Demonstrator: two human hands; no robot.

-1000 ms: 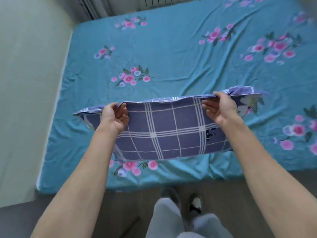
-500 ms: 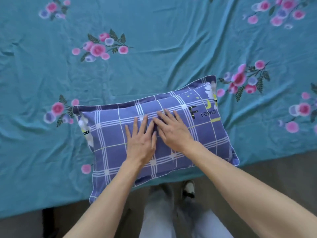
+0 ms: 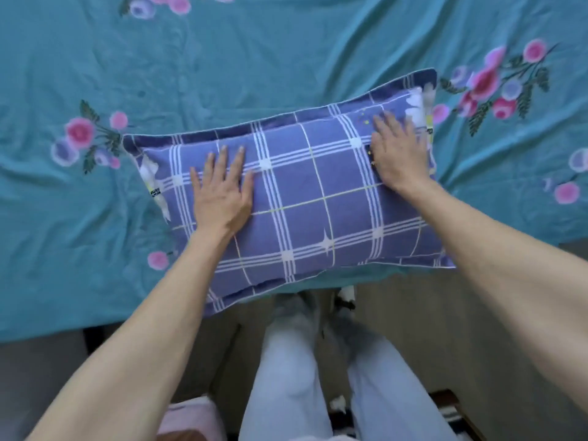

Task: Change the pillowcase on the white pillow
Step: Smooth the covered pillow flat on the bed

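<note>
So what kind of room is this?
Most likely a bedroom. A pillow in a purple checked pillowcase lies near the edge of a bed covered by a teal flowered sheet. The left hand and the right hand lie flat on the pillow, fingers spread.

Sheet (image 3: 254,58) bare beyond pillow (image 3: 318,192) (2 hands atop).

- even soft daylight, no glare, faint shadows
- right hand (image 3: 399,154) fingertips motion-blurred
- whole frame slightly soft
- wide-angle stretch on forearms and bedsheet (image 3: 95,218) edges
</note>
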